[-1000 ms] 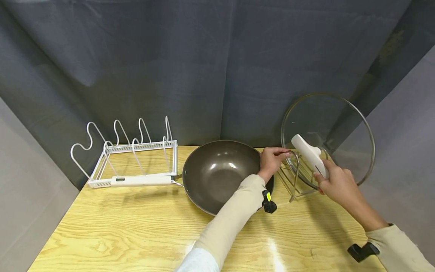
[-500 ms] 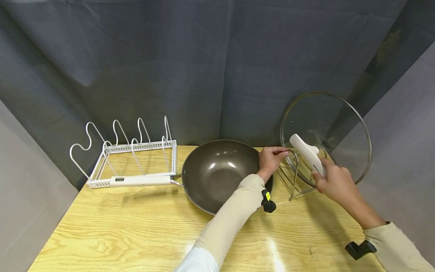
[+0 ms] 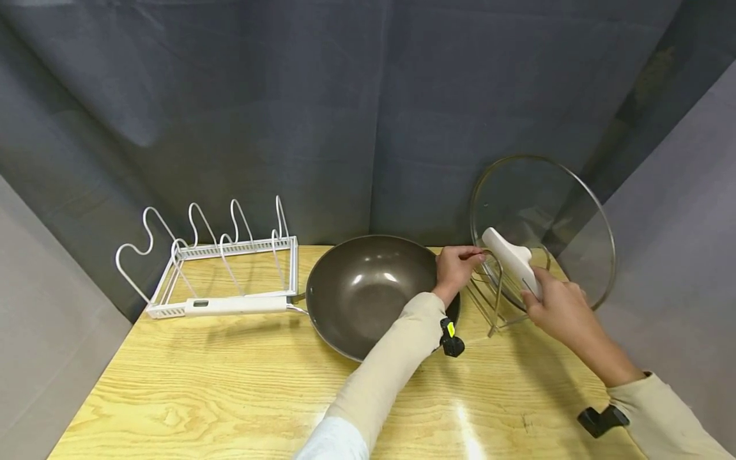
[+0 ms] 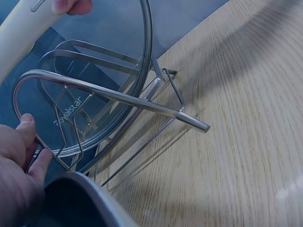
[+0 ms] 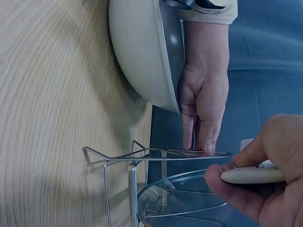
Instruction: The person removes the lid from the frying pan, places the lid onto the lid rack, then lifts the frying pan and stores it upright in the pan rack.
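Apparently seating or lifting, couldn't tell which: glass lid (image 3: pixel 554 223) stood on edge between loops of the wire rack (image 4: pixel 116 97), right grip (image 3: pixel 560 308) closed round its white handle (image 3: pixel 512 257), left grip (image 3: pixel 453 271) pinching the rack. Next move likely needed the rack steady. Wok (image 3: pixel 368 300) crowded the left, curtain (image 3: pixel 287 128) behind; room was bench (image 3: pixel 241 396) front.

Your left sleeve (image 3: pixel 393 342) cream; pale bluish-white fabric (image 3: pixel 338 441) further up arm. Black left wrist unit (image 3: pixel 453 346), bright yellow patch (image 3: pixel 451 329) on it. Your right sleeve (image 3: pixel 661 415) matching cream, with chunky black right wrist unit (image 3: pixel 602 421). Your left hand (image 3: pixel 452 271), right hand (image 3: pixel 556 305) bare.
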Tool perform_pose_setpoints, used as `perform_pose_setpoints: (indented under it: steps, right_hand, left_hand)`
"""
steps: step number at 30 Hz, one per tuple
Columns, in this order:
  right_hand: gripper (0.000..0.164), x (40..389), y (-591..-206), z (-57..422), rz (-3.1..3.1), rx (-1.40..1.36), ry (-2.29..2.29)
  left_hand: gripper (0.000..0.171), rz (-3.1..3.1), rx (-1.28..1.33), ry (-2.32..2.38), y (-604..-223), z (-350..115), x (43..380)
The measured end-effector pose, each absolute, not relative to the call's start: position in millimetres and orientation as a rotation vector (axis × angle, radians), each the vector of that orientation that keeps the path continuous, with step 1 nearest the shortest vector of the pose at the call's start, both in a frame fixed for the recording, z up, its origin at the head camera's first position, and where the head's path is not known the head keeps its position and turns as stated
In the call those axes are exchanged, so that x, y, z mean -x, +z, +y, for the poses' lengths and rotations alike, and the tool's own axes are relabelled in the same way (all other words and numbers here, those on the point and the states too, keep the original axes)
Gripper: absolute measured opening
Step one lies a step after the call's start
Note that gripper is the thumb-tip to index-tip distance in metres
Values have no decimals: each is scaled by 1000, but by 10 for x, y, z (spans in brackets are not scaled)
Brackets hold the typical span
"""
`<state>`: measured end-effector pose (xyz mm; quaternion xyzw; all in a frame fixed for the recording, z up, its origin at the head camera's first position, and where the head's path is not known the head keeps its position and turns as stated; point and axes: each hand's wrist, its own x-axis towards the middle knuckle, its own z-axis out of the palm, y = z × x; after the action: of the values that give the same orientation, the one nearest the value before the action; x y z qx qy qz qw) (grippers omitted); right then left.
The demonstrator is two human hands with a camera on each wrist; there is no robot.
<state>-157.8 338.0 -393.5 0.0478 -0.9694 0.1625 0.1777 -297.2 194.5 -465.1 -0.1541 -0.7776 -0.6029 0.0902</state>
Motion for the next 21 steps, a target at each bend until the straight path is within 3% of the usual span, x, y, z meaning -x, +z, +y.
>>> perform_pose_setpoints:
  steps: [21]
  right_hand:
    - [52, 1527, -4003, 3237, -2726, -167, 435]
  left_hand:
    - [11, -2377, 401, -1757, -4627, 1932, 2978]
